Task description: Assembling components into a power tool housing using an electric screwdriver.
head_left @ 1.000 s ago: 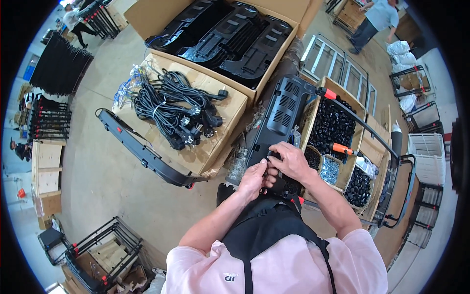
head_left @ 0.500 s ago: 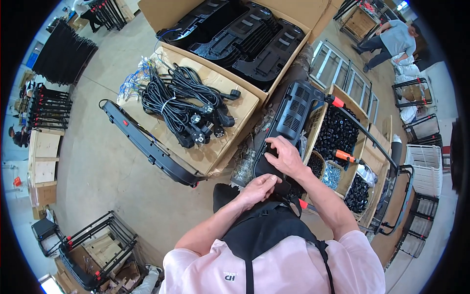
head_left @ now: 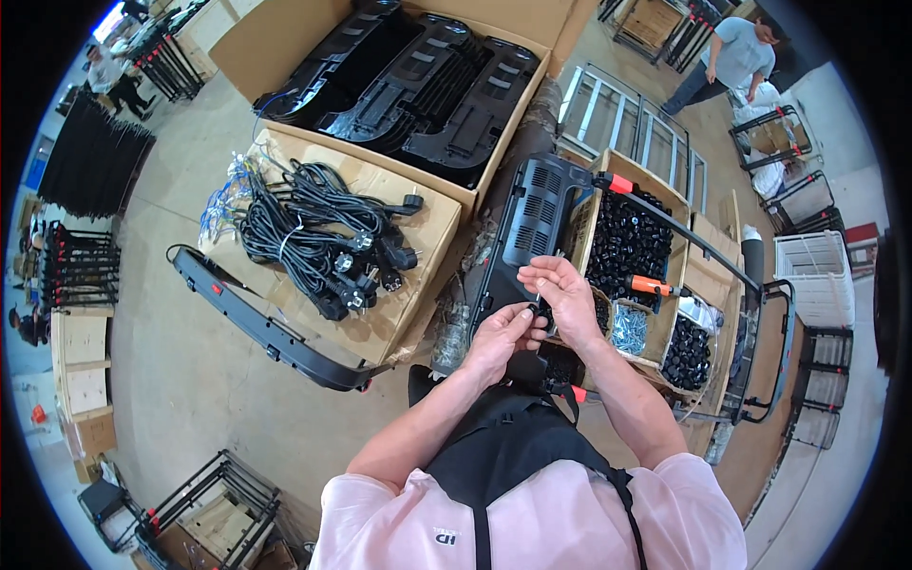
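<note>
Above the near end of a long black plastic housing (head_left: 537, 218) with slotted vents, my two hands are close together. My left hand (head_left: 506, 340) is closed, thumb against fingers, on a small black piece (head_left: 536, 312). My right hand (head_left: 565, 296) pinches a thin, pin-like piece right beside it; it is too small to name surely. Just right of the hands stands a wooden sorting tray (head_left: 667, 353) with several black caps or knobs (head_left: 632, 242), silvery bolts (head_left: 629, 328) and an orange power screwdriver (head_left: 654, 285).
Left of the housing, a cardboard box (head_left: 380, 342) bears bundled black power cables (head_left: 299, 233). A curved black frame (head_left: 261, 318) leans beside it. Behind is an open carton (head_left: 489, 180) of black plastic covers. A tube frame (head_left: 698, 233) crosses the tray. Another person (head_left: 736, 57) stands far right.
My hands have lifted off the housing's near end and come together, the right fingers now pinching a thin piece beside the left's black piece. The view has shifted slightly right.
</note>
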Available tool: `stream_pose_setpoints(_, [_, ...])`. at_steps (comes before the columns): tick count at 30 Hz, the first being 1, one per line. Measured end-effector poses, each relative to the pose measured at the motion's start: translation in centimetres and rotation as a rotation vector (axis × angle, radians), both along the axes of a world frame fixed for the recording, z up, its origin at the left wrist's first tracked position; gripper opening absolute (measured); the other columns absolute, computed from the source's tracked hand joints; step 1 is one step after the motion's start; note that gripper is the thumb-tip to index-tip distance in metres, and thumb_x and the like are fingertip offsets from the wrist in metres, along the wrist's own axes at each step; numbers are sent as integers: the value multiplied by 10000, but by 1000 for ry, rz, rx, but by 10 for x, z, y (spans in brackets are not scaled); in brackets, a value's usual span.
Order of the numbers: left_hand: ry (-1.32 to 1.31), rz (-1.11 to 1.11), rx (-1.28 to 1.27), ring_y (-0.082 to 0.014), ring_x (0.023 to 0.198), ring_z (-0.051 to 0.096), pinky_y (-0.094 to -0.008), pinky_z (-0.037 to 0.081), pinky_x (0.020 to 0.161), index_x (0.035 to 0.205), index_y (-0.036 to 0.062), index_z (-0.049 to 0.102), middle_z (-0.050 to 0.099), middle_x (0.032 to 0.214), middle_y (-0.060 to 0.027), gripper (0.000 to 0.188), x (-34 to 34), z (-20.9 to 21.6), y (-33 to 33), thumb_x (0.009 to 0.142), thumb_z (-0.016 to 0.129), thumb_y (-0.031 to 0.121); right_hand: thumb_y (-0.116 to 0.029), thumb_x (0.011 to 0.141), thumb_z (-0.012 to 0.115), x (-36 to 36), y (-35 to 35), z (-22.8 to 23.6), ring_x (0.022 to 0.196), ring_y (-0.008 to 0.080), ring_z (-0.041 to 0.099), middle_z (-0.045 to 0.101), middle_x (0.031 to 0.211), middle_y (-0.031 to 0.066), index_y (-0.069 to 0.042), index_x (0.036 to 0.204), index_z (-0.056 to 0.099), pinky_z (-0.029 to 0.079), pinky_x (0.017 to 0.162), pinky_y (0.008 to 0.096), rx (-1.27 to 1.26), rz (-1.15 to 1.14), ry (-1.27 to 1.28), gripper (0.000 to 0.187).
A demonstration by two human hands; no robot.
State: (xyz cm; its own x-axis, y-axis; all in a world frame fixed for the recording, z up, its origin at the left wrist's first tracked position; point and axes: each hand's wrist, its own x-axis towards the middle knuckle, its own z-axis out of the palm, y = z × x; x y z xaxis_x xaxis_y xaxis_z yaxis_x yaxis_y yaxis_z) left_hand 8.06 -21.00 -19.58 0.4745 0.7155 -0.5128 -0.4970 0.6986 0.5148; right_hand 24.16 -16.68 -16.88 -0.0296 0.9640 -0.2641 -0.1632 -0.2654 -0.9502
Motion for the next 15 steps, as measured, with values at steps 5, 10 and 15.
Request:
stream_pose_setpoints(5, [-8,-42,29,-136,913,725,-286,609,809,1281,41,611,744,1100,-70,255,15,-5,10,1133,544,238,-8,1050,577,7,-6,-4,1156,220,706,726,1239,166,12,1322,592,558,1034,357,10,-45,-16,273])
stream_pose_setpoints(10, [-37,-79,6,-189,981,747,-335,629,861,1205,58,628,747,1138,-110,236,23,-5,16,1133,540,264,-8,1061,553,19,-9,2,1176,216,699,719,1260,166,8,1327,583,558,1042,365,0,-31,-30,268])
stream_pose_setpoints(15, [-117,-31,-108,-210,961,759,-328,641,868,1141,37,624,747,1105,-126,306,30,-5,19,1158,466,299,-22,1074,508,30,-12,10,1247,230,673,690,1327,176,1,1338,570,546,1072,378,-84,136,-172,272])
